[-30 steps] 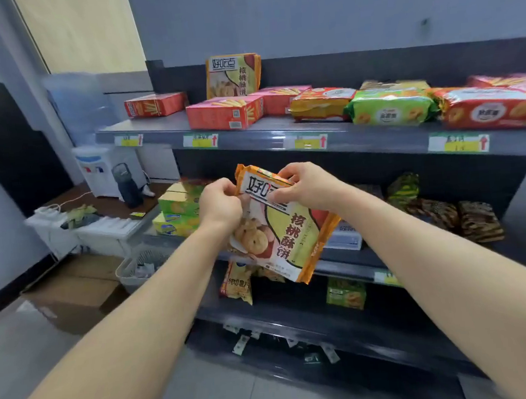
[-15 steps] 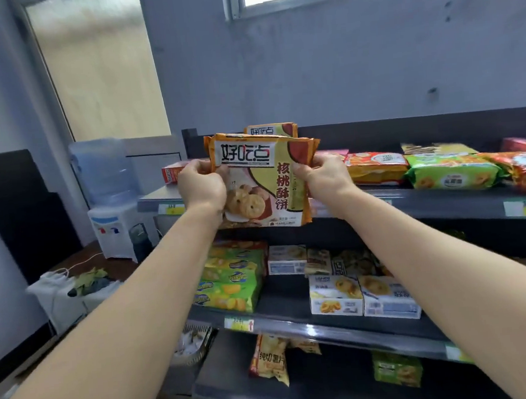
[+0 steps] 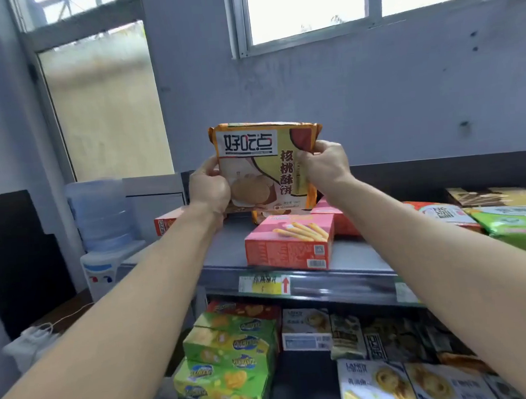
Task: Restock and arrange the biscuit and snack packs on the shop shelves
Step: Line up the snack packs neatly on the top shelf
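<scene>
An orange and white biscuit pack (image 3: 262, 167) with black lettering stands upright over the back of the top shelf (image 3: 228, 250). My left hand (image 3: 208, 188) grips its left edge and my right hand (image 3: 323, 163) grips its right edge. A second pack of the same kind is almost hidden behind it, only its lower edge showing. A pink box of biscuit sticks (image 3: 291, 243) lies just in front, near the shelf's front edge.
More pink and orange boxes (image 3: 163, 225) and green and red packs (image 3: 521, 224) lie along the top shelf. Green boxes (image 3: 228, 361) and white biscuit boxes (image 3: 380, 386) fill the shelf below. A water dispenser (image 3: 102, 232) stands to the left.
Both hands have carried the biscuit pack up from the lower shelf level and further back over the top shelf, turning it upright. The view has tilted upward.
</scene>
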